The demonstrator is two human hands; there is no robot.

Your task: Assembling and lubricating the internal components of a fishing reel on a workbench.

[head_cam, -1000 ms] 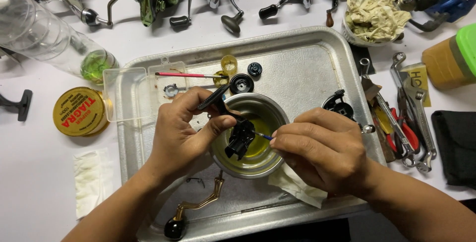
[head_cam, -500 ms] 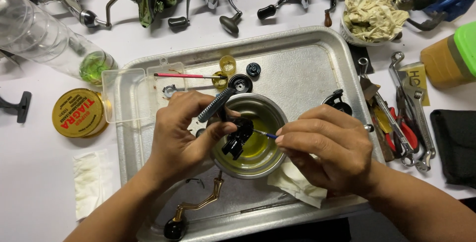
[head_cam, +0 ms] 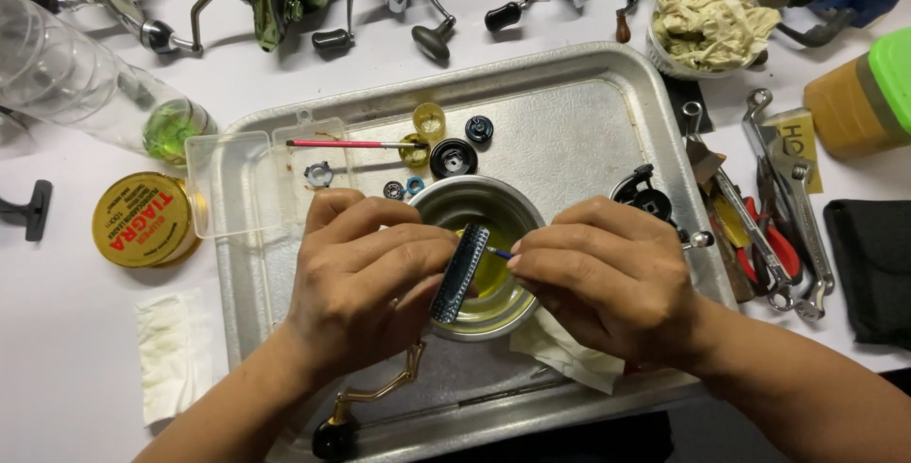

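Head view: the left hand [head_cam: 365, 268] was closed in a pinch on a black ribbed part [head_cam: 459, 273], held on edge directly over the small metal bowl [head_cam: 438, 199] of yellowish liquid on the metal tray [head_cam: 569, 131]; half a second earlier the part had shown its broad, irregular face, so it had been rotated to present its narrow ribbed edge. The right hand [head_cam: 607, 278] was closed around a thin blue-tipped tool [head_cam: 501, 253], tip touching the part, which suggested cleaning had moved on to the edge.

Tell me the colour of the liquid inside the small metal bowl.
Yellow-green liquid in the metal bowl; head view shows it.
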